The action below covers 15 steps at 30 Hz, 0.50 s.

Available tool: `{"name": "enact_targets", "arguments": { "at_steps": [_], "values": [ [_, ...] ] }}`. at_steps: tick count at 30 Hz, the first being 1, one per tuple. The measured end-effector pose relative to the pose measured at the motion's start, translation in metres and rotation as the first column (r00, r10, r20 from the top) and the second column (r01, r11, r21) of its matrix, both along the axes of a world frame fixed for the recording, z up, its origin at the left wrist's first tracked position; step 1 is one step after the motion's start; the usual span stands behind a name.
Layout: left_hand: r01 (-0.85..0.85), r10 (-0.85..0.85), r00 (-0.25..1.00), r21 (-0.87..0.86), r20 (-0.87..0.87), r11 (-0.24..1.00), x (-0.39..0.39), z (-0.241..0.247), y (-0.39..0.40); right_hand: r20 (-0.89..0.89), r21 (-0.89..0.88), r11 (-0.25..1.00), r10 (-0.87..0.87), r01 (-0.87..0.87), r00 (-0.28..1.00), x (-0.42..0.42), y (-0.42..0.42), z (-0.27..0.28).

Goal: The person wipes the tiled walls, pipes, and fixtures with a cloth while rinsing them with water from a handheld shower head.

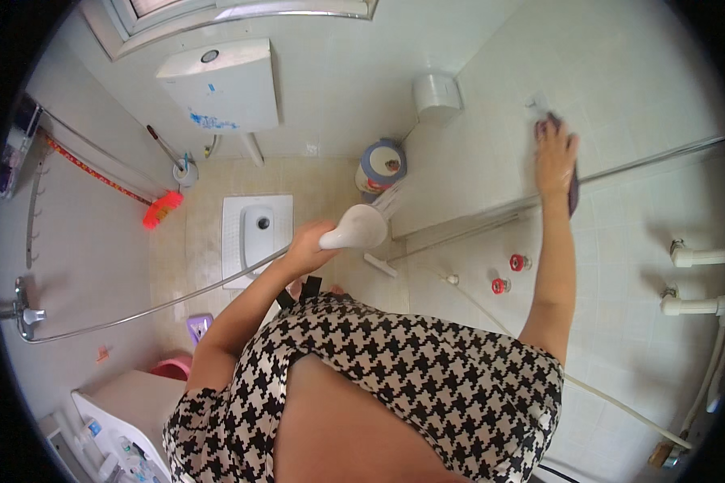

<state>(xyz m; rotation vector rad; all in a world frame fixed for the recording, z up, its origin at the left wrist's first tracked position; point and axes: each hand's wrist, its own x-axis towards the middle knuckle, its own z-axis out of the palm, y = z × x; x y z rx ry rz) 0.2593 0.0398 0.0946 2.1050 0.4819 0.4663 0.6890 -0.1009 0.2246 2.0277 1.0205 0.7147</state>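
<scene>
My left hand [307, 249] grips the handle of a white shower head [357, 227]. Water sprays from it up and to the right, towards the tiled wall. A metal shower hose [175, 302] runs from the hand to a mixer tap [29, 315] on the left wall. With my right hand [557, 162] I press a dark purple cloth [574, 192] flat on the right wall. The palm covers much of the cloth. Just above it, a small clear adhesive hook [535, 104] is fixed to the tiles.
A white squat toilet [232, 241] is set in the floor beneath a cistern [229, 90]. A lidded bin [365, 175] stands in the corner. Red valve handles [518, 262] and white pipes [698, 256] jut from the right wall. A red broom head [162, 209] leans at the left.
</scene>
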Motion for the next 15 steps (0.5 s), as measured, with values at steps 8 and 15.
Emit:
{"name": "enact_targets", "arguments": {
  "at_steps": [8,15],
  "values": [
    [-0.170,0.163,0.960,0.010,0.226,0.985,0.012,0.042,0.032,-0.603,0.159,0.982,0.019,0.097,0.798,0.021,-0.085,-0.143],
    [-0.129,0.091,0.956,0.119,0.279,0.984,0.009,0.050,0.030,-0.593,0.738,0.586,0.325,0.336,0.736,0.016,0.004,-0.129]
  ]
}}
